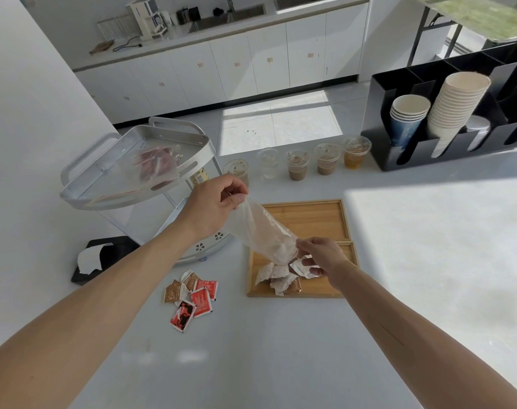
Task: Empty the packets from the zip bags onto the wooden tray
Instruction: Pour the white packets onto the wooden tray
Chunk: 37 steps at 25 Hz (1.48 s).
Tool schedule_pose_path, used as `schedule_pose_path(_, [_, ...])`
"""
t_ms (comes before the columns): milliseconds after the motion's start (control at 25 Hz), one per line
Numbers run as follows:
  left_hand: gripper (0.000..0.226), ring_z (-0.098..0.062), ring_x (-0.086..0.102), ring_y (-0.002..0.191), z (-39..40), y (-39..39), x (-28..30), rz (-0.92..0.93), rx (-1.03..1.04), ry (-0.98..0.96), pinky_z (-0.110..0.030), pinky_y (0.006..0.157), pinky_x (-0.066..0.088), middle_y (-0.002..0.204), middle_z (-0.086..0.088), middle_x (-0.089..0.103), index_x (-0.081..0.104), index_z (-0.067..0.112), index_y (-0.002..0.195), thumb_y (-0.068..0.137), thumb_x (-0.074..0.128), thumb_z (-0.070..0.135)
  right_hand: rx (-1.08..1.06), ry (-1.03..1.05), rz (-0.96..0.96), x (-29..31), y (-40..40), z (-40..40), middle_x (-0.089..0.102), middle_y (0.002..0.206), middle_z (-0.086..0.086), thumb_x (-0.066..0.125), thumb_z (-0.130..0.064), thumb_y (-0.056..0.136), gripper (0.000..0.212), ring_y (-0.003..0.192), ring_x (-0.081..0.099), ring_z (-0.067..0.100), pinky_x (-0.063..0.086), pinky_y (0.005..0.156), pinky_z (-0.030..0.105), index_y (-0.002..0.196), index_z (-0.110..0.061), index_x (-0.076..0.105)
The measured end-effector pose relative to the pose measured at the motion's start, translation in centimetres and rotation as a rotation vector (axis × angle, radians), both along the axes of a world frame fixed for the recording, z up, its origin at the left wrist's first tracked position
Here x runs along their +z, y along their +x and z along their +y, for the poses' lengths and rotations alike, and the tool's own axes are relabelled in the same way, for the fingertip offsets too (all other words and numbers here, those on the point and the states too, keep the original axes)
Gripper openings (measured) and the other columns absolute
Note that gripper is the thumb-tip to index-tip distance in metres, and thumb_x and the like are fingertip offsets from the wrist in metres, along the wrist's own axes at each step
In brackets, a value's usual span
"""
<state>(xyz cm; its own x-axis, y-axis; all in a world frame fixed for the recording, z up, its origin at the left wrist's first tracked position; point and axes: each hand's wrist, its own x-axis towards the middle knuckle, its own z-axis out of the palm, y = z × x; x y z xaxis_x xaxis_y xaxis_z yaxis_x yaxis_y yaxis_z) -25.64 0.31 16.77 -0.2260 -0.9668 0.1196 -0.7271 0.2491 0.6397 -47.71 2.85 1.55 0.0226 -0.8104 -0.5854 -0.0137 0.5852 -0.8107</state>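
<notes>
A clear zip bag point(261, 231) hangs slanted over the wooden tray point(319, 222), mouth down. My left hand point(214, 205) pinches its upper closed end. My right hand point(322, 256) grips the bag's lower open end just above the tray. Several pale packets point(279, 278) lie in a heap on the tray's near compartment, under the bag's mouth. A second zip bag point(155, 166) with reddish packets inside lies on the top shelf of the metal rack point(103, 184) at the left.
Red and brown packets point(191, 299) lie loose on the white counter left of the tray. Several lidded plastic cups point(297, 165) stand in a row behind the tray. A black cup organiser point(446, 152) holds paper cups at the right. A black napkin holder point(103, 258) sits at the left.
</notes>
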Motion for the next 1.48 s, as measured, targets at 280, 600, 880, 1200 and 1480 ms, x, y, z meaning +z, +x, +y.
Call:
schedule_pose_path(280, [0.007,-0.007,0.059,0.069,0.3,0.9,-0.9,0.054,0.07,0.006,-0.019,0.071,0.048,0.076,0.008,0.063,0.065,0.016,0.093,0.091,0.061,0.01,-0.017,-0.003,-0.089,0.6,-1.1,0.4,0.063,0.086,0.002,0.072,-0.029,0.087,0.017,0.071,0.057,0.015,0.043,0.058,0.027,0.092,-0.014,0.065])
schedule_pose_path(600, [0.012,-0.013,0.056,0.074,3.9,2.9,-6.1,0.458,0.388,0.288,-0.025,0.067,0.05,0.076,0.002,0.061,0.068,0.023,0.085,0.093,0.061,0.016,-0.026,-0.224,0.009,1.7,-3.2,2.2,0.068,0.11,-0.002,0.07,-0.027,0.087,0.014,0.105,0.059,0.019,0.042,0.094,0.038,0.085,-0.015,0.063])
schedule_pose_path(880, [0.013,-0.015,0.063,0.066,9.7,2.9,-11.6,0.716,0.631,0.398,-0.027,0.054,0.047,0.085,-0.002,0.065,0.055,0.019,0.092,0.099,0.048,0.027,-0.064,-0.378,0.069,2.3,-0.3,6.5,0.069,0.081,0.009,0.062,-0.03,0.094,0.018,0.068,0.063,0.016,0.053,0.068,0.036,0.088,-0.014,0.057])
schedule_pose_path(1200, [0.015,-0.03,0.058,0.079,16.8,5.5,-15.4,0.24,0.87,0.173,-0.033,0.063,0.038,0.082,0.0,0.064,0.051,0.021,0.095,0.099,0.041,0.031,0.042,-0.539,0.459,0.1,5.7,10.8,0.062,0.057,0.003,0.052,-0.03,0.096,0.011,0.05,0.051,0.019,0.045,0.05,0.036,0.101,-0.033,0.042])
schedule_pose_path(1480, [0.017,-0.021,0.057,0.061,23.7,15.4,-17.2,0.461,0.964,0.314,-0.03,0.058,0.043,0.067,-0.002,0.063,0.058,0.017,0.101,0.097,0.051,0.031,0.376,-0.296,0.141,-2.7,13.3,13.9,0.068,0.085,0.01,0.065,-0.017,0.09,0.047,0.048,0.064,0.018,0.051,0.047,0.03,0.126,-0.04,0.044])
